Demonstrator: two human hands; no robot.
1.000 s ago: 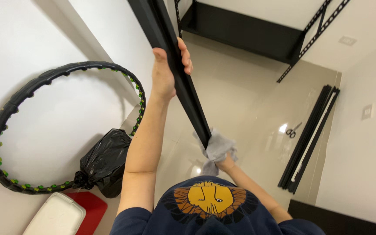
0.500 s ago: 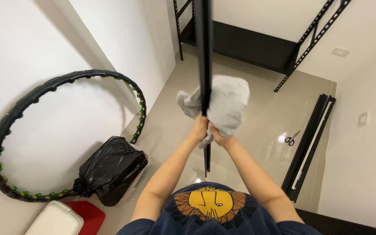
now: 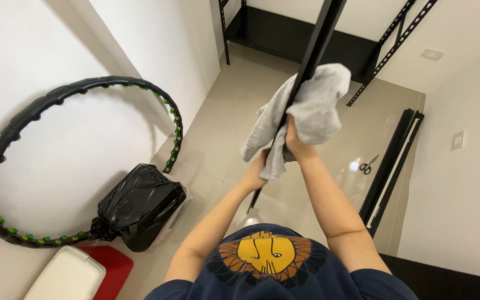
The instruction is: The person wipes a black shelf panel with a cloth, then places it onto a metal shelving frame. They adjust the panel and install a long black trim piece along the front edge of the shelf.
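Both hands now wrap the grey cloth round the black metal post.
Right hand has slid the cloth upward; left hand (formerly high on the post) grips below.

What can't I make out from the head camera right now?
- Top of the black metal post: cut off by the upper edge.
- Right hand: grip mostly wrapped in the grey cloth.
- Left hand: fingers hidden behind cloth and post.
- Foot of the post: hidden behind the left arm.
- Scissors on the floor: too small for detail.
- White lidded box: cut off by the bottom edge.
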